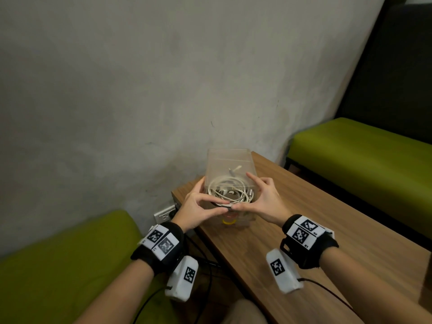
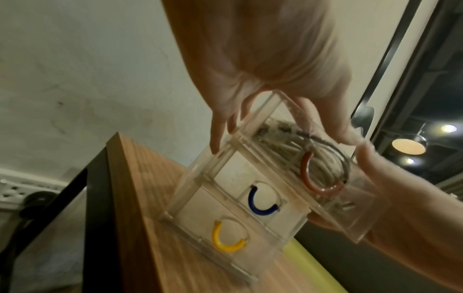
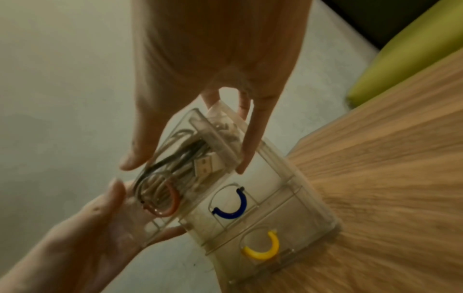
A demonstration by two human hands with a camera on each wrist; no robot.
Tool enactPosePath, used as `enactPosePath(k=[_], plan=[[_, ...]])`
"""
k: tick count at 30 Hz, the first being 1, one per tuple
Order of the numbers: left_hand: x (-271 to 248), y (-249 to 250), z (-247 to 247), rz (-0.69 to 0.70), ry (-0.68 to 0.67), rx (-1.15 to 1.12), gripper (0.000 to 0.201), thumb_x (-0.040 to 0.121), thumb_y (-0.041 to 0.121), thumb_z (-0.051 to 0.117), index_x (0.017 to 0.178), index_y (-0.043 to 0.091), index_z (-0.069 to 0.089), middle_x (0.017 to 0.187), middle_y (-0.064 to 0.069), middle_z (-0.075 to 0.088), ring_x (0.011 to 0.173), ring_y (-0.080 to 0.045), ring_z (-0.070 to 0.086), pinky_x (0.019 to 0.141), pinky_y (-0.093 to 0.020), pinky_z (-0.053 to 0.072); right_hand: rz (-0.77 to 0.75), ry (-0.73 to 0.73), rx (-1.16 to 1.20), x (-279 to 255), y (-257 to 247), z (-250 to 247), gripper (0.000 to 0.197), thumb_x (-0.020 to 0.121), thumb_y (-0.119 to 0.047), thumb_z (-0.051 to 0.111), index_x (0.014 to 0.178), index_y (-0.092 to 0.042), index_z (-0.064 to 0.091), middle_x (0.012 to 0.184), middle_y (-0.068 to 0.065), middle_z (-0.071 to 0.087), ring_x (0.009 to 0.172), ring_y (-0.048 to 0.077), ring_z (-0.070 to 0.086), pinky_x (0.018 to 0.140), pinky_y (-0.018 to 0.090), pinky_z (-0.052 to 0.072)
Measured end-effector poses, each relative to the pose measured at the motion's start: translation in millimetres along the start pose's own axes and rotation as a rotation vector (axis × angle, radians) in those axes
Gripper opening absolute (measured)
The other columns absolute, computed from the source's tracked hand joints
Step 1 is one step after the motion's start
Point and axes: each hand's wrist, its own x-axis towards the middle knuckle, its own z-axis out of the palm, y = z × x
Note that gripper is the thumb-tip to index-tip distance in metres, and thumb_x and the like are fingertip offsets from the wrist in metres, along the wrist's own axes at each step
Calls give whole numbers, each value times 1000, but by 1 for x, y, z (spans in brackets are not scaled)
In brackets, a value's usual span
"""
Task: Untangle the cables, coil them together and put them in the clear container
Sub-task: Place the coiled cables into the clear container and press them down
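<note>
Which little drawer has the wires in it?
Find the wooden table, then the clear container at its corner. It is the top drawer, pulled out between both hands, full of coiled cables, with a red handle, not blue or yellow.

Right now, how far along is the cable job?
Done: the coiled white cables sit inside the top drawer with the red handle of the clear container. In hand: the left hand and right hand hold that drawer, which is pulled out. Left: slide it shut.
</note>
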Motion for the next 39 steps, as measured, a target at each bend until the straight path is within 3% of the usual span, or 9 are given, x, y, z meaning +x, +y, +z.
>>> enactPosePath(k=[4,8,15,19,25,31,34,36,39], plan=[[2,6,-3,-71,-25,7,25,66,30,79,75,52,70,137,5,36,134,-14,36,115,-38,27,-13,-14,-27,0,-3,1,105,57,-46,82,144,-20,29,127,3,28,127,18,34,99,19,28],[7,12,-8,-159,-61,55,22,66,31,81,68,50,70,129,5,38,131,-15,36,115,-41,25,-12,3,-30,0,-3,-1,102,60,-43,82,144,-18,30,129,6,32,127,19,36,98,19,27],[19,31,-16,-307,-154,151,14,67,24,82,68,32,70,115,1,36,126,-17,36,109,-28,26,21,12,-17,1,-8,3,103,58,-37,85,144,-19,30,129,7,31,126,21,36,104,25,28],[20,38,-18,-299,-182,172,17,63,19,84,67,27,70,111,4,34,124,-15,34,100,-16,24,-2,5,-11,0,0,2,105,55,-39,86,143,-23,31,125,2,29,123,18,37,101,23,30],[24,41,-17,-290,-200,223,21,62,18,84,81,16,75,112,0,31,116,-8,27,85,-6,24,-18,-99,-7,6,3,-7,102,60,-33,84,145,-25,27,129,5,28,123,14,32,102,20,25],[23,40,-15,-275,-199,265,23,62,18,84,83,13,76,117,1,31,114,-6,25,82,-5,22,-28,-47,-9,8,5,-5,105,54,-30,88,143,-25,31,120,2,30,119,15,35,100,20,27],[24,41,-15,-256,-187,294,17,63,21,84,77,18,75,125,-4,37,128,-14,28,97,-13,22,-21,5,-2,9,5,-1,107,50,-31,89,142,-25,34,118,1,31,118,16,37,104,26,32],[24,35,-15,-230,-190,261,13,62,28,84,69,28,73,124,-5,49,126,-17,38,108,-27,29,-1,-4,15,10,6,-2,107,50,-32,89,142,-28,34,119,2,32,118,17,38,104,29,33],[19,24,-14,-197,-200,173,15,61,42,82,67,33,72,101,3,61,107,-10,53,101,-36,39,10,-48,28,11,7,-7,105,53,-35,88,142,-30,32,119,3,32,117,18,38,100,27,35]])
